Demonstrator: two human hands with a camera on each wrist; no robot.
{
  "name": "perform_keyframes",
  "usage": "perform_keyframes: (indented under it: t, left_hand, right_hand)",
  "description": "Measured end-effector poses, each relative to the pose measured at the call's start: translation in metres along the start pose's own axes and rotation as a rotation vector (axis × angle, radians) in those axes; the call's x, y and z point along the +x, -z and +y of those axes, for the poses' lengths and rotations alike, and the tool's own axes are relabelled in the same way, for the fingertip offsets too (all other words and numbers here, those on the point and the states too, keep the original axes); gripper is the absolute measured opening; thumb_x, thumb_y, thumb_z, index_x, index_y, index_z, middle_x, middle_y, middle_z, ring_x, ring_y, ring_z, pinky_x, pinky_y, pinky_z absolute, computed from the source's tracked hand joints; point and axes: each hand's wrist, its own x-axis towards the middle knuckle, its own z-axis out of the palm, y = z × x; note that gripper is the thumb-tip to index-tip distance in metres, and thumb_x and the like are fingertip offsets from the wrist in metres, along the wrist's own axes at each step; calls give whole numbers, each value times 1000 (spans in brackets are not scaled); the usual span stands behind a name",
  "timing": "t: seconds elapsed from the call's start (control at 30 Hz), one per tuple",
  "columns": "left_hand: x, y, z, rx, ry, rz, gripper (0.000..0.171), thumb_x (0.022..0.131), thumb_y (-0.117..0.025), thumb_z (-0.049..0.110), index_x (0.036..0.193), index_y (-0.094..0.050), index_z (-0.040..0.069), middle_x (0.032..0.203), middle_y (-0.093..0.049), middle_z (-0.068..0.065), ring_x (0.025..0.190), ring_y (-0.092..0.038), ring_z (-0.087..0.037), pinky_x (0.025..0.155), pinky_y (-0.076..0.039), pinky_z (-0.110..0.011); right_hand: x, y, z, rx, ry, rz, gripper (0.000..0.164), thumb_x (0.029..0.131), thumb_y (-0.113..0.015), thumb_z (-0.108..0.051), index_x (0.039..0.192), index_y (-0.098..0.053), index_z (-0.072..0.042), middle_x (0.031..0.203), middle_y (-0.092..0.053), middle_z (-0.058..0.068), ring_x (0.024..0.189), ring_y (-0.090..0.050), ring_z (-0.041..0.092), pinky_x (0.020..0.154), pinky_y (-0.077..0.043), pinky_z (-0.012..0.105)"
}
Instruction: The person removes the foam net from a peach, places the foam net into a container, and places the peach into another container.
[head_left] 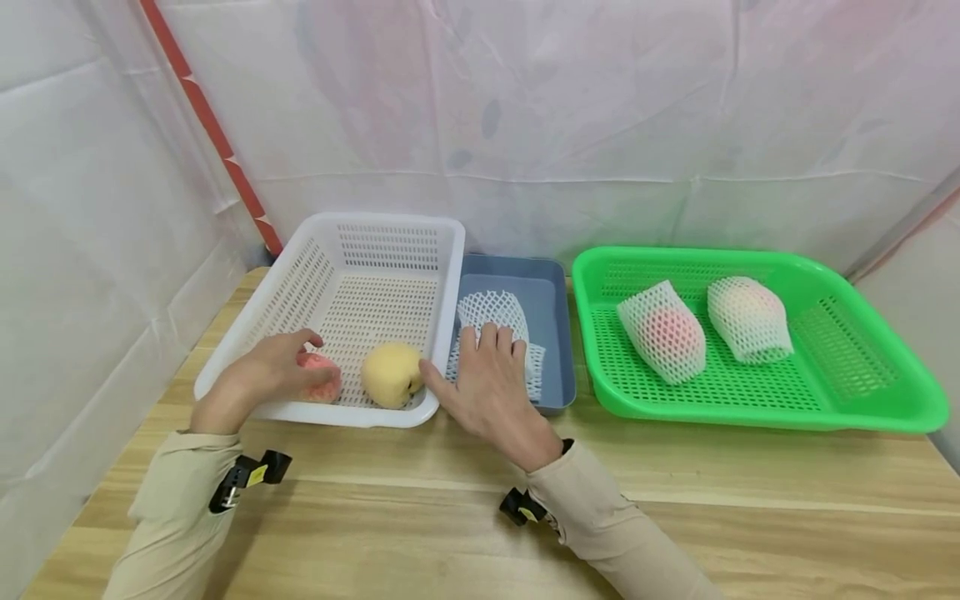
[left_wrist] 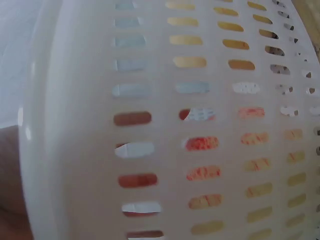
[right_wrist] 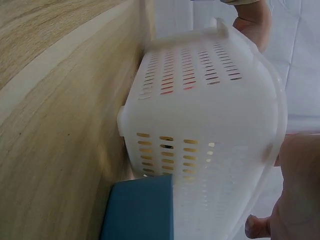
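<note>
Inside the white basket, near its front wall, my left hand holds a red-and-yellow mottled apple between thumb and fingers. Slots of the basket wall let the apple show in the left wrist view. Right of it sits a pale yellow round fruit with a dark end. Over the blue-grey tray is my right hand, its fingers extended over white foam net sleeves. Its thumb overlaps the basket's right rim and lies near the yellow fruit.
To the right, a green basket contains two net-wrapped fruits, one pinkish and one paler. All containers stand on a wooden table, with white sheeting behind them.
</note>
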Motion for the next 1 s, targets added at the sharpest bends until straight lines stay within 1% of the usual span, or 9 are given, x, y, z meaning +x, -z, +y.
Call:
perform_keyframes:
  t: [0.17, 0.27, 0.33, 0.5, 0.67, 0.77, 0.87, 0.93, 1.0]
  left_hand:
    - [0, -4, 20, 5, -47, 102, 56, 90, -65, 29, 127, -50, -10, 123, -53, -35, 109, -54, -47, 86, -47, -56]
    - [0, -9, 38, -3, -97, 152, 49, 92, -63, 25, 126, -52, -8, 124, -54, -33, 111, -54, -46, 89, -46, -56]
    - [1, -14, 50, -13, -140, 180, 45, 93, -62, 22, 125, -54, -7, 124, -55, -31, 113, -53, -45, 91, -45, -56]
    - [6, -28, 75, -61, -230, 219, 38, 94, -61, 18, 122, -57, -6, 120, -59, -27, 111, -55, -42, 90, -46, -54]
    - [14, -39, 92, -101, -286, 242, 32, 94, -60, 17, 119, -60, -4, 114, -63, -24, 105, -60, -39, 87, -49, -50]
    - [17, -44, 99, -108, -313, 268, 30, 93, -61, 17, 115, -62, -3, 110, -65, -23, 100, -63, -37, 85, -51, -48]
    - [19, -48, 106, -91, -336, 326, 28, 91, -63, 14, 112, -62, -4, 109, -65, -23, 100, -62, -37, 86, -50, -47]
    - [19, -52, 113, -72, -345, 378, 29, 90, -64, 14, 112, -62, -4, 111, -63, -24, 102, -61, -37, 87, -50, -48]
    - [20, -56, 123, -53, -375, 447, 28, 89, -66, 13, 111, -63, -5, 110, -62, -24, 103, -59, -38, 89, -49, -48]
  right_hand:
    - [-7, 16, 10, -16, -13, -15, 50, 96, -40, -57, 92, -46, -7, 91, -41, 13, 92, -38, 32, 78, -31, 42]
    - [-13, 35, 24, -60, -34, 12, 48, 98, -40, -53, 94, -46, -5, 94, -42, 15, 92, -40, 33, 78, -34, 44]
    - [-16, 48, 37, -77, -40, 51, 46, 98, -42, -49, 93, -45, -3, 93, -43, 17, 90, -40, 35, 76, -34, 45]
    - [-23, 76, 70, -98, -66, 128, 44, 97, -49, -43, 93, -44, 1, 93, -43, 21, 87, -41, 39, 73, -34, 49]
    - [-29, 95, 104, -144, -108, 158, 42, 96, -55, -37, 91, -44, 4, 90, -43, 25, 85, -42, 44, 71, -34, 54]
    - [-33, 105, 123, -159, -145, 126, 43, 95, -56, -36, 90, -42, 4, 93, -42, 28, 88, -40, 47, 71, -32, 56]
    - [-35, 115, 141, -183, -185, 59, 47, 95, -54, -38, 93, -40, 7, 97, -41, 31, 92, -39, 50, 72, -31, 60]
    - [-36, 122, 152, -200, -212, 6, 50, 96, -53, -39, 97, -39, 9, 97, -41, 32, 94, -39, 52, 74, -31, 62]
    - [-35, 128, 163, -215, -228, -41, 52, 96, -53, -38, 101, -39, 12, 97, -42, 34, 95, -41, 54, 75, -33, 64]
